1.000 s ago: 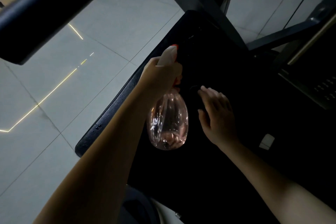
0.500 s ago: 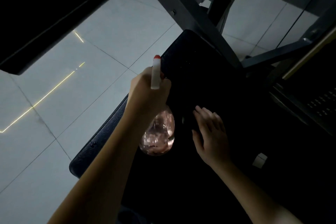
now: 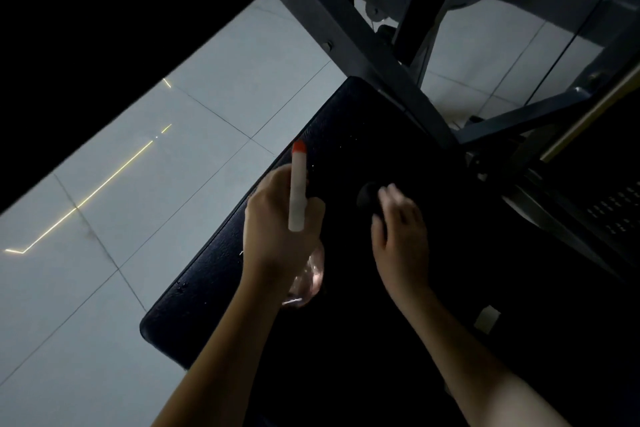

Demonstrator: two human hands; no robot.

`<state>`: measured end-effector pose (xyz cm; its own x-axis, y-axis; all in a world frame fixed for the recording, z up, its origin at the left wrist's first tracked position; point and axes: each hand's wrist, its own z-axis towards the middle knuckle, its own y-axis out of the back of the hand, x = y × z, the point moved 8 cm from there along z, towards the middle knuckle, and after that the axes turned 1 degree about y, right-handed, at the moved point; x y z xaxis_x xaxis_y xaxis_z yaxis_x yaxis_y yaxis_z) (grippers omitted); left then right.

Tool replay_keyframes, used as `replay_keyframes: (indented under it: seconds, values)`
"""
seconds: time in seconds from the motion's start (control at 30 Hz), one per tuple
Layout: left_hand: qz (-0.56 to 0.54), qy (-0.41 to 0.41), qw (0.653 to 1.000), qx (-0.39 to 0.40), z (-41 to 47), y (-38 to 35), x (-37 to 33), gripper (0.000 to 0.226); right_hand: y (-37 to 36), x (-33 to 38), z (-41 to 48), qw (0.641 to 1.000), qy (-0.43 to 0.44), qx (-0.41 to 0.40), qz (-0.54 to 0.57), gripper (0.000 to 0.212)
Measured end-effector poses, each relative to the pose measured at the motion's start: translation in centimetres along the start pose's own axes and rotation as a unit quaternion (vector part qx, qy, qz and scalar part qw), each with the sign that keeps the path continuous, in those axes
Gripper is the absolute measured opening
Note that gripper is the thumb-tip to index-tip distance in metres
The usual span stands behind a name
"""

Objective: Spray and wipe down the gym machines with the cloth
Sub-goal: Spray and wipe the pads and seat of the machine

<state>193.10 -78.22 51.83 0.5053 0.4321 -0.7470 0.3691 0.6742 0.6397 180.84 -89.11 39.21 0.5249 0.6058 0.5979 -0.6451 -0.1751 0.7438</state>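
The left grip (image 3: 277,229) is wrapped round the neck of the spray bottle (image 3: 297,191), holding it above the left edge of the black seat pad (image 3: 214,288). Its orange nozzle (image 3: 299,147) points toward the pad's far end. The clear belly hangs below the wrist and looks nearly empty, so I'd call it light. It is thin plastic that would dent under a squeeze. The neck under the trigger head is the sensible hold, and that is where it's held.

The right grip (image 3: 400,236) lies on the pad near its far end, fingertips over a dark wad I take to be the cloth (image 3: 367,198). It is soft and limp, and would want bunching up or pressing flat under the palm to wipe. The hand is blurred, so I cannot tell whether it pinches the cloth or only presses on it.

The room is dim, and black cloth on black pad gives almost no outline. A few pale specks by the nozzle may be droplets. The pad's right side sinks into shadow, with only a small white tag (image 3: 486,319) showing. The grey machine frame (image 3: 363,42) runs out of view at the top.
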Motion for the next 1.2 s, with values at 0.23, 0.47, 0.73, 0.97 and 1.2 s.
replay_keyframes:
  seconds: [0.23,0.47,0.73,0.97,1.2]
  values:
    - [-0.002,-0.011,1.000,0.005,-0.6,-0.1,-0.2,0.023,-1.5,-1.3,6.8,1.000,-0.010,0.022,-0.014,0.057]
    - [0.003,-0.017,0.999,0.031,-0.2,-0.8,-0.2,0.026,-1.3,-2.6,9.8,0.992,0.093,0.076,-0.044,0.050]
    - [-0.008,-0.027,0.999,0.032,0.1,-0.4,0.1,0.028,-4.3,3.5,11.8,0.986,0.093,0.139,0.000,0.050]
    - [-0.016,0.008,0.998,0.055,-1.7,0.8,0.9,0.026,-3.5,0.2,12.9,0.964,0.202,0.145,-0.097,0.050]
    - [-0.022,0.022,0.999,0.030,-2.1,0.5,1.7,0.050,-4.6,1.7,17.4,0.995,-0.015,0.087,-0.042,0.054]
